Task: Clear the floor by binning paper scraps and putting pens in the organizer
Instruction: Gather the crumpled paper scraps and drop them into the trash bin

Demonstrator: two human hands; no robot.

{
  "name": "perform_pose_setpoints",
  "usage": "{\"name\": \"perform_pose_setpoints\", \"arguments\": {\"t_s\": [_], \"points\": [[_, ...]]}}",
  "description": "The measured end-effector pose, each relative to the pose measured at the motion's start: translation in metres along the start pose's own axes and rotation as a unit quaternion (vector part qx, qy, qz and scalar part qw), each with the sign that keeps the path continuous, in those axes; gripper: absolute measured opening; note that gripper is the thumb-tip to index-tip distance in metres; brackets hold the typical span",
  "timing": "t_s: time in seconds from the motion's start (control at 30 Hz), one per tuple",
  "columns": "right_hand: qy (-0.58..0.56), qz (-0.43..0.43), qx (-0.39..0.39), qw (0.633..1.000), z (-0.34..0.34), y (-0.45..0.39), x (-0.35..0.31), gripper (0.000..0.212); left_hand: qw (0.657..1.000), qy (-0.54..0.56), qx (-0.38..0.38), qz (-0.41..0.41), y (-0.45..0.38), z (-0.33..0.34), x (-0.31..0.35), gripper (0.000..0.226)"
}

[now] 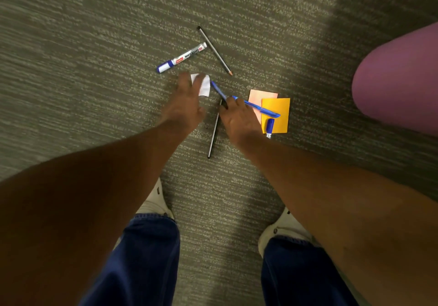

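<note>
- On the grey-green ribbed carpet (94, 73), between the person's two outstretched arms: the left hand (183, 106) reaches forward with its fingers over a small white paper scrap (204, 88); motion blur hides whether the fingertips pinch it or only touch it, so its grip cannot be told.
- The right hand (239, 118) is curled round a blue capped ballpoint pen (257, 107), which runs from the knuckles out to the right, and a second blue pen (218, 90), slanting up-left toward the scrap.
- Governing relation: the scrap lies directly ahead of the left hand's fingertips, just left of the second pen's tip; the left hand is the nearer.
- A thin dark pencil (214, 132) lies between the two hands, its long axis running almost toward the viewer, its far end under the right hand.
- Beyond the hands: a white whiteboard marker with blue cap (181, 57) and a grey sharpened pencil (215, 50), angled toward each other.
- Right of the right hand: an orange square paper note (280, 108) overlaps a pale peach paper note (260, 94); a short blue marker (269, 127) rests on the orange one.
- Judgement: bin and organizer are out of view; clearing looks barely begun.
- Surroundings: a rounded purple object (398, 85) at right; pale shoes (154, 201) and blue trousers below.
</note>
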State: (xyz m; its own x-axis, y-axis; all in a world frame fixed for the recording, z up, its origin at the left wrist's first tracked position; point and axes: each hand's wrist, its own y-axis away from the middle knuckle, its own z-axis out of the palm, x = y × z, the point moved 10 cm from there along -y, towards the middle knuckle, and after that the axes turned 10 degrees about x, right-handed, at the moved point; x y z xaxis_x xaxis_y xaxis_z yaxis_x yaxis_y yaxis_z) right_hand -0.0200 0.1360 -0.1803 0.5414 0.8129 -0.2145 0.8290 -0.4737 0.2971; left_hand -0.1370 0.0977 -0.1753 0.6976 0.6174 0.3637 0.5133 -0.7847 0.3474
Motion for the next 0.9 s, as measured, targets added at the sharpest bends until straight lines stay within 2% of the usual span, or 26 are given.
{"name": "perform_pose_setpoints", "arguments": {"t_s": [0.1, 0.17, 0.23, 0.3, 0.33, 0.4, 0.43, 0.5, 0.57, 0.6, 0.63, 0.7, 0.73, 0.8, 0.9], "points": [[-0.025, -0.002, 0.033, 0.999, -0.005, 0.003, -0.001, 0.032, 0.997, -0.038, -0.028, 0.069, -0.022, 0.008, 0.014, 0.058], [-0.091, 0.066, 0.076, 0.991, -0.011, 0.010, 0.007, 0.029, 0.994, -0.044, -0.040, 0.091, -0.041, 0.004, 0.020, 0.037], [-0.190, 0.160, 0.106, 0.963, -0.022, 0.027, 0.017, 0.029, 0.994, -0.058, -0.053, 0.078, -0.056, -0.005, 0.018, 0.028], [-0.289, 0.263, 0.126, 0.912, -0.029, 0.050, 0.027, 0.022, 0.998, -0.055, -0.034, 0.028, -0.063, -0.018, 0.009, 0.028], [-0.355, 0.317, 0.120, 0.871, -0.027, 0.063, 0.029, 0.018, 1.000, -0.026, -0.013, -0.013, -0.062, -0.027, 0.003, 0.028], [-0.507, 0.418, 0.133, 0.742, -0.018, 0.092, 0.030, 0.014, 0.991, 0.077, 0.007, -0.112, -0.049, -0.036, -0.001, 0.027], [-0.548, 0.468, 0.149, 0.678, -0.017, 0.108, 0.033, 0.016, 0.975, 0.142, -0.004, -0.171, -0.037, -0.034, 0.000, 0.027], [-0.579, 0.566, 0.144, 0.568, -0.024, 0.141, 0.034, 0.031, 0.914, 0.281, -0.082, -0.282, -0.001, -0.020, 0.013, 0.025], [-0.617, 0.630, 0.104, 0.460, -0.034, 0.164, 0.031, 0.044, 0.863, 0.363, -0.170, -0.308, 0.040, -0.014, 0.048, 0.027], [-0.632, 0.642, 0.084, 0.426, -0.041, 0.170, 0.031, 0.049, 0.854, 0.382, -0.199, -0.293, 0.055, -0.017, 0.068, 0.029], [-0.648, 0.640, 0.070, 0.407, -0.051, 0.170, 0.033, 0.055, 0.849, 0.398, -0.216, -0.272, 0.068, -0.022, 0.090, 0.029], [-0.682, 0.603, 0.063, 0.409, -0.078, 0.160, 0.044, 0.073, 0.852, 0.420, -0.223, -0.217, 0.084, -0.038, 0.137, 0.027], [-0.690, 0.582, 0.075, 0.424, -0.096, 0.155, 0.053, 0.078, 0.857, 0.428, -0.218, -0.185, 0.089, -0.048, 0.162, 0.026], [-0.687, 0.556, 0.119, 0.453, -0.140, 0.150, 0.077, 0.065, 0.874, 0.431, -0.192, -0.120, 0.093, -0.070, 0.213, 0.026], [-0.637, 0.533, 0.238, 0.504, -0.205, 0.163, 0.128, 0.037, 0.897, 0.421, -0.124, -0.045, 0.086, -0.104, 0.278, 0.022]]}}
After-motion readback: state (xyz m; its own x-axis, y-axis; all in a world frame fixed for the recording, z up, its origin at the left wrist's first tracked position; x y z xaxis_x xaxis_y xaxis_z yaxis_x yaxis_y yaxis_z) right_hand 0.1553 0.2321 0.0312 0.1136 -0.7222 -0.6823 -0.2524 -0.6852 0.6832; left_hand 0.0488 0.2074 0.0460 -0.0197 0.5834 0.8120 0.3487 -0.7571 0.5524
